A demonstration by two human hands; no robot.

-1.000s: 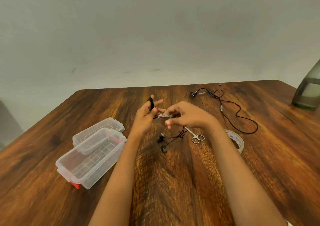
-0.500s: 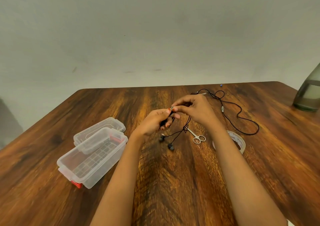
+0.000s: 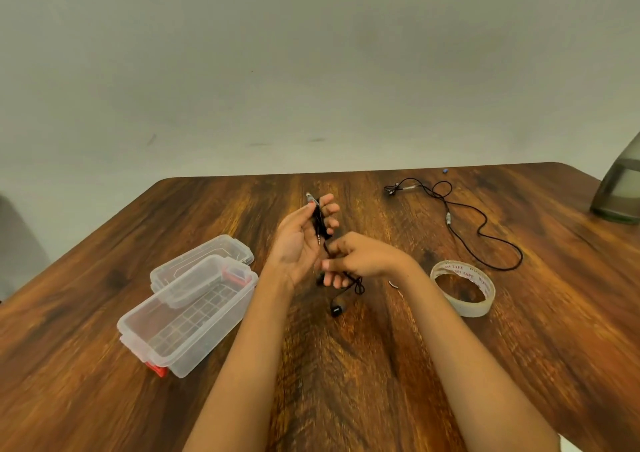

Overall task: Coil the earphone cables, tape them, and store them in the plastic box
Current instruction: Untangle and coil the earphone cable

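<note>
left grip: raised, palm turned to the right, fingers pointing up and loosely bent, thumb pressing the cable against them
right grip: just below and beside the left grip, back upward, fingers curled, pinching the cable under the left palm
forearms: bare, entering at the bottom edge, converging over the tabletop
wrists: left straight, right bent toward the left

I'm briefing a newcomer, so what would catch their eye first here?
Two bare hands work mid-table: the left hand grips a black earphone cable, and the right hand pinches the strand below. A clear plastic box sits open to the left; a roll of clear tape lies to the right.
</note>
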